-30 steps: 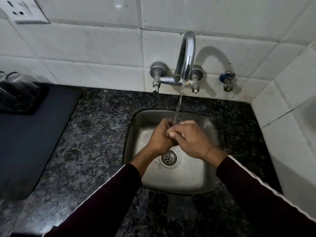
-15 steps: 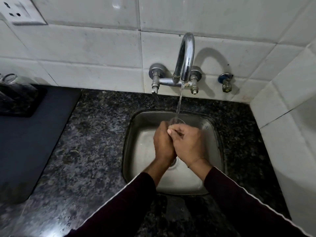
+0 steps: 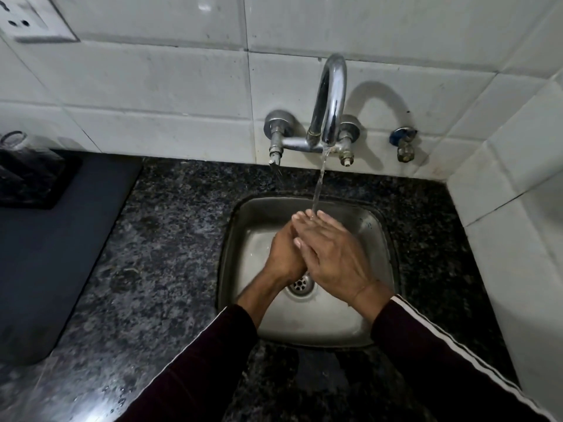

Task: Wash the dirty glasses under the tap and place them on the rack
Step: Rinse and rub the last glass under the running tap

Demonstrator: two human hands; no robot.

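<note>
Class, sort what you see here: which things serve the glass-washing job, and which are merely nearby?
Job: chrome swan-neck tap, running water stream, steel sink, left hand, right hand, clear glass on the dark rack.
Nearby: white wall socket, blue-handled valve, speckled granite counter.

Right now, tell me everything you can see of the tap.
The tap is a wall-mounted mixer in shiny chrome, dulled and spotted in places. A tall gooseneck spout arches forward from a crossbar set between two round wall flanges, with a small valve stem hanging below each. It is running: a thin stream falls from the spout mouth onto the fingertips over the sink. No hand touches the tap.
</note>
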